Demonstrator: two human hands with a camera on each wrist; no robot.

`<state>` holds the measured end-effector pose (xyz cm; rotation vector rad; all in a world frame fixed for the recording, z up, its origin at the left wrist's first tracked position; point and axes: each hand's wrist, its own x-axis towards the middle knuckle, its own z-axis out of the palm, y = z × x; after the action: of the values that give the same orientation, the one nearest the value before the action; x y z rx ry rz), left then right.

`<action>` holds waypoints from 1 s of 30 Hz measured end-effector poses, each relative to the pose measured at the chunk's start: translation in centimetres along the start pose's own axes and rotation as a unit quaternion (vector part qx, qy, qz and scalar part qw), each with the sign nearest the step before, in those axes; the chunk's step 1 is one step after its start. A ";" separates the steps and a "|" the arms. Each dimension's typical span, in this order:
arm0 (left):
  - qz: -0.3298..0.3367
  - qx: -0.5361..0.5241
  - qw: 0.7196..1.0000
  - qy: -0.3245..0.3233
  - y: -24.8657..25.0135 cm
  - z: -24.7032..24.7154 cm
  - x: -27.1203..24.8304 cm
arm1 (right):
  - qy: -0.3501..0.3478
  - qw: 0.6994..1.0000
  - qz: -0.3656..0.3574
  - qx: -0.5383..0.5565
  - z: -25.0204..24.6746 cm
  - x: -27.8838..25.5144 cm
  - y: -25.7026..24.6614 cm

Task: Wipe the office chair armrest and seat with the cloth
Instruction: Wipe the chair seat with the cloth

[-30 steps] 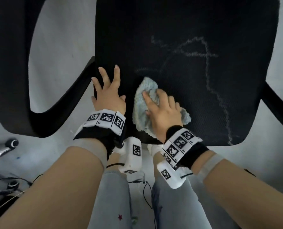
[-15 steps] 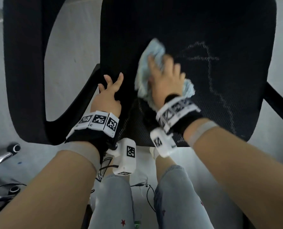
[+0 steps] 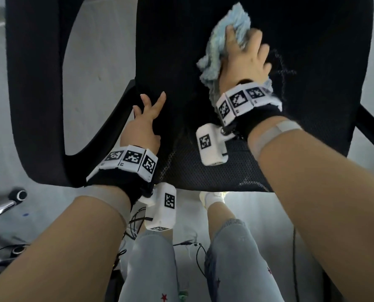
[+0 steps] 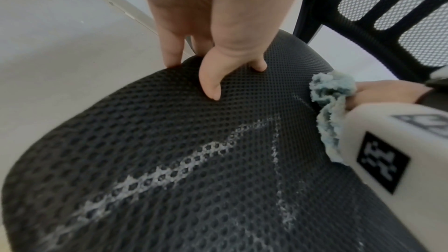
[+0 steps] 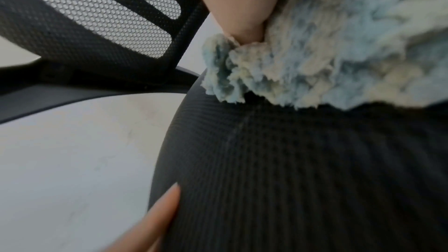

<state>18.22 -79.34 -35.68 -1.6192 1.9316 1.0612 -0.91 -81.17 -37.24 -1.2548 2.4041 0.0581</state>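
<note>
A black mesh office chair seat point(image 3: 225, 166) fills the head view, streaked with white marks point(image 4: 181, 166). My right hand point(image 3: 247, 59) lies on a fluffy light-blue cloth point(image 3: 214, 55) far back on the seat, fingers spread over it and pressing it down. The cloth point(image 5: 339, 55) bunches under the palm and thumb in the right wrist view. At the seat's left edge rests my left hand point(image 3: 146, 118), thumb on the mesh point(image 4: 213, 91) and fingers reaching over the rim. The black left armrest point(image 3: 35, 105) loops beside it.
The mesh backrest point(image 4: 387, 16) rises behind the seat. The right armrest's strut point(image 3: 373, 131) shows at the right edge. A chrome chair leg with castor point(image 3: 18, 195) and cables point(image 3: 194, 247) lie on the pale floor near my jeans-clad legs point(image 3: 151, 269).
My right hand has slid the cloth from near the seat's front edge up toward the back of the seat. The left hand stays at the left edge.
</note>
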 end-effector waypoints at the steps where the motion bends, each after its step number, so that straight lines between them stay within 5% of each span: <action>1: -0.003 -0.002 1.000 -0.002 0.0 0.0 -0.1 | 0.000 1.000 -0.004 -0.004 0.6 -0.9 -0.5; 4: -0.003 -0.010 1.000 -0.008 0.3 -0.1 -0.2 | -0.003 0.994 -0.103 -0.046 2.8 -5.8 -0.9; 7: -0.011 -0.013 0.999 -0.030 0.4 -0.4 0.0 | -0.091 0.968 -0.218 -0.085 4.0 -10.6 0.9; 10: -0.024 -0.008 0.997 -0.073 0.5 -0.5 0.3 | -0.078 0.949 -0.284 -0.114 3.7 -11.2 2.3; 12: -0.024 0.006 0.997 -0.074 0.5 -0.4 0.4 | -0.091 0.957 -0.245 -0.128 2.5 -8.8 2.9; 16: -0.028 0.021 0.996 -0.087 0.6 -0.5 0.5 | -0.054 0.997 0.038 -0.042 -1.4 -2.9 5.3; 18: -0.028 0.025 0.994 -0.098 0.7 -0.7 0.7 | -0.027 0.994 0.106 0.001 -1.7 -1.4 5.2; 21: -0.036 0.017 0.995 -0.091 0.9 -0.6 0.6 | -0.057 0.996 0.057 -0.022 -0.2 -2.1 1.7; 26: -0.046 0.003 0.998 -0.035 1.5 0.5 0.1 | -0.084 0.972 -0.214 -0.045 1.8 -5.2 -1.0; 28: -0.053 0.001 0.998 -0.024 1.9 0.7 0.0 | -0.073 0.971 -0.216 -0.071 0.6 -3.6 1.8; 30: -0.061 0.011 0.998 -0.020 2.3 0.8 0.1 | -0.059 0.990 -0.111 -0.065 -1.1 -1.7 5.6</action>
<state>15.90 -78.73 -35.61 -1.6666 1.7882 1.0128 -4.87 -76.76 -36.47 -1.5269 2.1756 0.2208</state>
